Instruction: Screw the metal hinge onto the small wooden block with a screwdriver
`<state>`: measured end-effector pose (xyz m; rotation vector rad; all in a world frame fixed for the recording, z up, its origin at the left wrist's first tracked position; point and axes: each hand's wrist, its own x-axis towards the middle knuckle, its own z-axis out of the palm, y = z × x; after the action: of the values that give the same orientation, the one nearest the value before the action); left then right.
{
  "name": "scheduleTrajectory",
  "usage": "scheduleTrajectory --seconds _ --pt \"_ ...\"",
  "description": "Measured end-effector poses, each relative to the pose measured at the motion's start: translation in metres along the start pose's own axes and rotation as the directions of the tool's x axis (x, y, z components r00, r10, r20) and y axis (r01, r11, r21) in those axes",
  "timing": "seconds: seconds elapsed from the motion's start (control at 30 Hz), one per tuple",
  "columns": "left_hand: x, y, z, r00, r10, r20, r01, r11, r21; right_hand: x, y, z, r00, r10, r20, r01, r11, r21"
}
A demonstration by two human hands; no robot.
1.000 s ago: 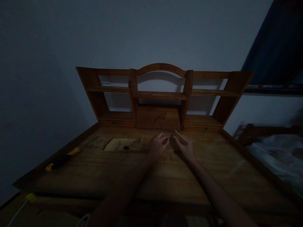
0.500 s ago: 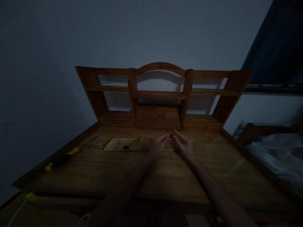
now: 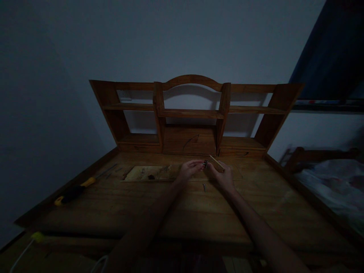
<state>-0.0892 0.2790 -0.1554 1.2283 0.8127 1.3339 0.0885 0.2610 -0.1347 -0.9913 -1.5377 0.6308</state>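
Both my hands meet over the middle of a wooden desk (image 3: 199, 212). My right hand (image 3: 223, 177) is closed round a small flat wooden piece (image 3: 217, 164) held up on edge. My left hand (image 3: 189, 169) pinches a small dark metal part (image 3: 205, 163), perhaps a screw, against the left end of that piece. A loose screw (image 3: 204, 187) lies on the desk just below the hands. The room is dim, so fine detail is lost.
A wooden hutch (image 3: 193, 113) with shelves stands at the desk's back. A pale flat board (image 3: 149, 173) lies left of my hands. A yellow and black screwdriver (image 3: 75, 190) rests at the left edge. A bed (image 3: 332, 185) is to the right.
My left hand has shifted slightly up and to the right, its fingers turning at the metal part. My right hand and the wooden piece stay almost still.
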Motion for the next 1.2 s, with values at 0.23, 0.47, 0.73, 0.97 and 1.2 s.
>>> scheduleTrajectory --seconds 0.23,0.47,0.73,0.97,1.2 --pt "0.002 -0.006 0.002 0.999 0.021 0.029 -0.018 0.996 -0.085 0.0 -0.004 -0.001 0.999 0.032 -0.009 -0.032 0.999 0.021" --pt "0.001 -0.007 0.002 1.0 -0.007 0.016 0.009 0.993 -0.118 0.001 0.004 0.003 0.995 0.103 -0.001 -0.102 0.989 0.109" --pt "0.003 -0.011 0.0 0.998 -0.023 0.062 0.031 0.99 -0.137 0.001 0.011 0.004 0.992 0.125 0.007 -0.125 0.984 0.13" --pt "0.006 -0.019 -0.004 0.998 -0.019 0.064 0.027 0.993 -0.112 0.001 0.011 0.005 0.99 0.136 0.025 -0.138 0.98 0.146" --pt "0.006 -0.016 -0.004 0.995 -0.061 0.076 0.072 0.986 -0.15 0.001 0.007 0.005 0.994 0.113 0.003 -0.113 0.986 0.126"
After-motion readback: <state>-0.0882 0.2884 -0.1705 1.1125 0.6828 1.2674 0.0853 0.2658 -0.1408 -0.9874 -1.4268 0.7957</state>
